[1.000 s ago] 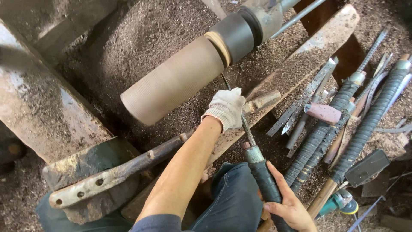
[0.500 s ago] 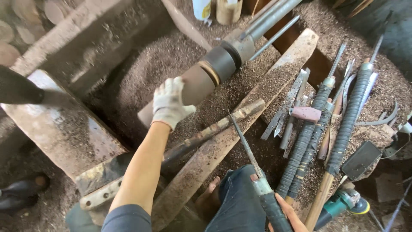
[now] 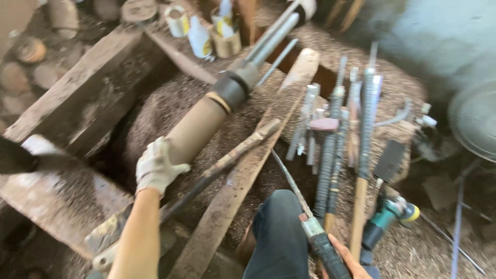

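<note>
A tan wooden cylinder (image 3: 199,126) is mounted on a lathe, its far end held in a dark chuck (image 3: 232,88). My left hand (image 3: 157,168), in a white work glove, cups the near free end of the cylinder. My right hand (image 3: 351,261), bare, sits at the bottom edge and grips the dark taped handle of a long turning chisel (image 3: 305,214), whose thin metal blade points up toward the lathe. The blade tip lies apart from the cylinder. A metal tool rest bar (image 3: 227,163) runs diagonally under the cylinder, over a wooden plank (image 3: 243,186).
Several long-handled chisels and ribbed rods (image 3: 341,139) lie in a row on the sawdust at the right. A teal angle grinder (image 3: 387,217) lies near my right hand. Cans and bottles (image 3: 201,31) stand at the back. My knee in dark trousers (image 3: 279,227) is at the bottom.
My left hand has moved from the tool rest to the near end of the cylinder. The view has swung left and back. My right hand keeps hold of the chisel.
</note>
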